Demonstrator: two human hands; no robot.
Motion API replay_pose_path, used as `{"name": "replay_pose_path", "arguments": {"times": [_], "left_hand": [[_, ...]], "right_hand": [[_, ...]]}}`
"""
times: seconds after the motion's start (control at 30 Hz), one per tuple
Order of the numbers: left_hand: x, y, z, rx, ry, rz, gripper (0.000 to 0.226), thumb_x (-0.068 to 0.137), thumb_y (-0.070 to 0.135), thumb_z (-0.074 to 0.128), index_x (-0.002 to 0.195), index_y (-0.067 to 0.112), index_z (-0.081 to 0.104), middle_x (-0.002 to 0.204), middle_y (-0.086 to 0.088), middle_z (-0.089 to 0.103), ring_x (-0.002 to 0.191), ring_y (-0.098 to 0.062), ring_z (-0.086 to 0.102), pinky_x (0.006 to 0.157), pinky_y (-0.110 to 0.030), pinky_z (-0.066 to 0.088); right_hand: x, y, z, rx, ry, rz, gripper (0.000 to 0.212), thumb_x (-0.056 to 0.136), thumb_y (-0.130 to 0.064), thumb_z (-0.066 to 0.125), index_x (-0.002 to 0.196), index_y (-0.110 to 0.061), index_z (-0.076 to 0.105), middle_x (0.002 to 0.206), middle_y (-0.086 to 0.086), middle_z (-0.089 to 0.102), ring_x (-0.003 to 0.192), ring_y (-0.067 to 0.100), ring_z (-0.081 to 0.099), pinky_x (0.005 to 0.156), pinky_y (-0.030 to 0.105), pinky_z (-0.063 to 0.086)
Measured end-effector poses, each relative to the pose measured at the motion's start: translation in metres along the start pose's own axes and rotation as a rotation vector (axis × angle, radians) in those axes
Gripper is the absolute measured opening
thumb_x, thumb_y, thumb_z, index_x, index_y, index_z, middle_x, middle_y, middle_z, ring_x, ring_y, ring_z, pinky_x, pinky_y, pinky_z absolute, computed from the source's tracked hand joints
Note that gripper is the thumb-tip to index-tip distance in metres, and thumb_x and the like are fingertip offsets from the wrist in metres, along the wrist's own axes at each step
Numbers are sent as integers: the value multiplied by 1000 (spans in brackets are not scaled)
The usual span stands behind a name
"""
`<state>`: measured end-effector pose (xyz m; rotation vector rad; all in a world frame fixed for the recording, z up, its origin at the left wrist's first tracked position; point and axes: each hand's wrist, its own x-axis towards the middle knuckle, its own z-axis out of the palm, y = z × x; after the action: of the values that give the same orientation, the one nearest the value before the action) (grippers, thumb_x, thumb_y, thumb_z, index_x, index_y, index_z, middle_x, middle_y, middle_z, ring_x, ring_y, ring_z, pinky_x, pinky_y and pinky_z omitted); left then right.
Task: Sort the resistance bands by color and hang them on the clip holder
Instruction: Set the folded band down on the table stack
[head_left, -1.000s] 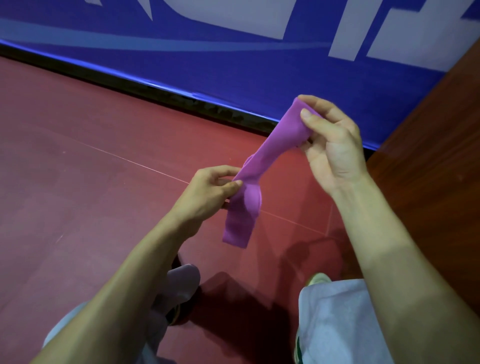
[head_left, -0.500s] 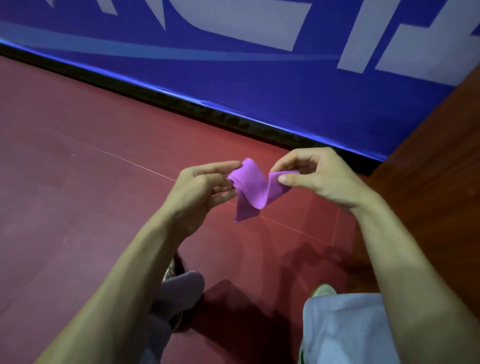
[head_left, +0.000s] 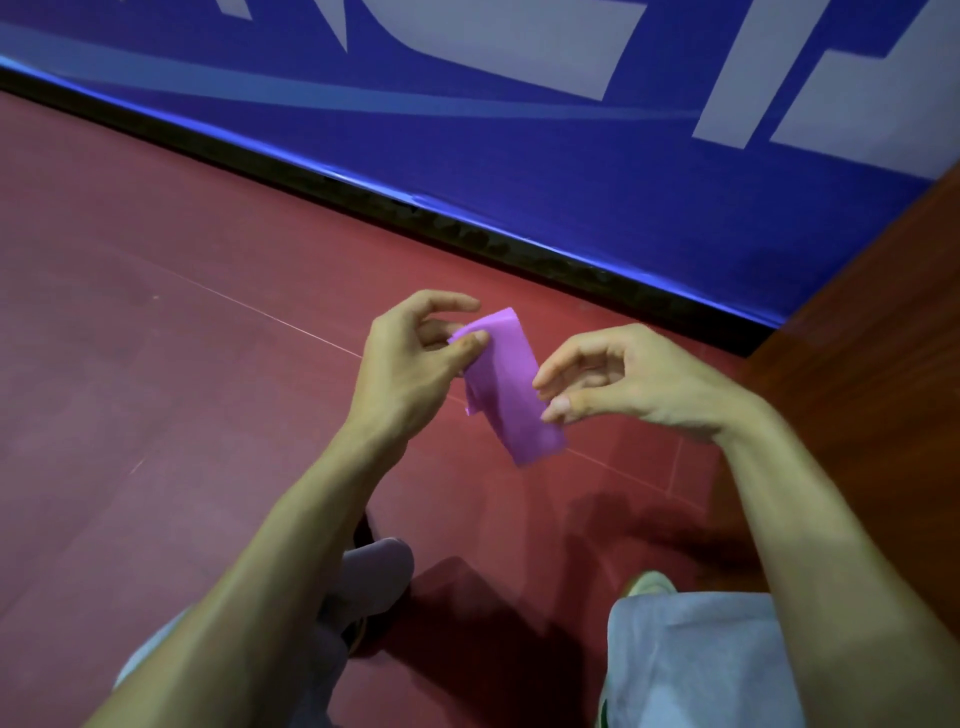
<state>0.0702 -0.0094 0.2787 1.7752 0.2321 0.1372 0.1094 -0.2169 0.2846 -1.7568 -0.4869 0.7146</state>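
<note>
Band (head_left: 511, 395) in left hand (head_left: 410, 358) pinch; right hand (head_left: 634, 384) at its edge, grip unclear.

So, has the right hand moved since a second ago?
Yes. The right hand has come down from in front of the blue banner to over the red floor, beside the left hand pinching the band.

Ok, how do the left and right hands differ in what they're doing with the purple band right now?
The left hand pinches the purple band at its upper end between thumb and fingers. The right hand only has its fingertips at the band's side edge, lower down; whether it grips is unclear. Both have curled fingers and face each other across the band.
</note>
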Motion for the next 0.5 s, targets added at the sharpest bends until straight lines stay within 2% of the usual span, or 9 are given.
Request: {"name": "replay_pose_path", "arguments": {"times": [0.1, 0.2, 0.3, 0.4, 0.5], "left_hand": [[-1, -2, 0, 80, -75, 53, 26, 86, 5, 67, 108, 18, 63, 77, -3, 70, 64, -11, 60, 61, -21, 48], [-2, -3, 1, 116, -144, 84, 23, 89, 8, 64, 110, 18, 62, 85, 0, 72, 69, -5, 63, 64, -17, 47], [-1, -2, 1, 164, -159, 144, 17, 91, 10, 62, 106, 18, 65, 93, 5, 71, 75, 7, 62, 68, -11, 45], [-2, 1, 2, 162, -151, 186, 15, 91, 9, 61, 100, 19, 66, 93, 10, 70, 79, 9, 63, 71, -9, 46], [-2, 5, 3, 29, -106, 185, 14, 90, 6, 62, 96, 18, 67, 89, 10, 70, 78, 5, 64, 71, -13, 49]], "right_hand": [[7, 0, 4, 10, 222, -35, 14, 79, 3, 71, 89, -3, 64, 71, 9, 67, 61, 11, 64, 60, 21, 54], [16, 3, 5, -87, 397, -93, 27, 77, -8, 77, 98, -11, 61, 86, 5, 67, 63, 7, 58, 61, 19, 50], [19, 9, 5, -220, 368, -110, 38, 75, -18, 80, 108, -17, 61, 98, -1, 67, 72, 8, 55, 65, 10, 42], [23, 16, 9, -371, 256, -76, 43, 74, -24, 81, 113, -21, 61, 102, -9, 66, 90, 7, 61, 72, 8, 41], [26, 23, 14, -407, 159, 8, 40, 73, -32, 81, 110, -24, 66, 105, -10, 70, 98, 6, 64, 88, 29, 50]]}}
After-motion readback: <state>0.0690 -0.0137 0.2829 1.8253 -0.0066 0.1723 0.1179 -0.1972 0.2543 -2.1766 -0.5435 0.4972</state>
